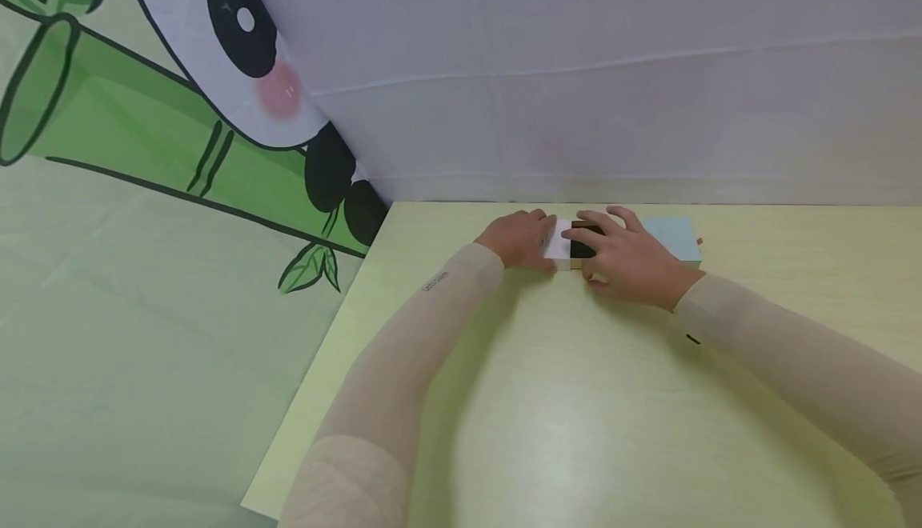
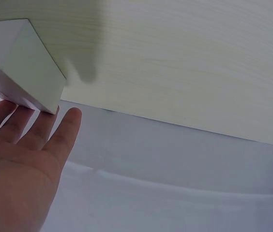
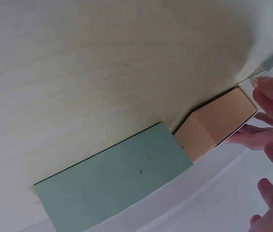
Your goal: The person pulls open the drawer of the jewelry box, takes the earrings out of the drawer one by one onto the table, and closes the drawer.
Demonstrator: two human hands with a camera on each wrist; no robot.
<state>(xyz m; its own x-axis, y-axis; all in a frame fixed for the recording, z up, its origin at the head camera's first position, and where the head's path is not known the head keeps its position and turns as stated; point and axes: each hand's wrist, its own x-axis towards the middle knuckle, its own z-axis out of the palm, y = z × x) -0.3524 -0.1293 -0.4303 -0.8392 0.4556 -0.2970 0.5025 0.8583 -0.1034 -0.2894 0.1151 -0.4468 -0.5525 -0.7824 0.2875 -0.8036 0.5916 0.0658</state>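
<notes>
In the head view, a white box, a black-topped box with orange-brown sides and a light blue box line up near the table's back edge. My left hand grips the left end of the white box, fingers at its far side and thumb at the near side. From the right, my right hand reaches over the black-topped box, holding it between thumb and index finger near the white box; its other fingers are spread. The right wrist view shows the orange-brown side beside the blue-green face.
A pale wood table carries the boxes, with a white cloth hanging behind its back edge. At the left hangs a cloth printed with green bamboo. A small reddish bit shows beyond the light blue box's right end.
</notes>
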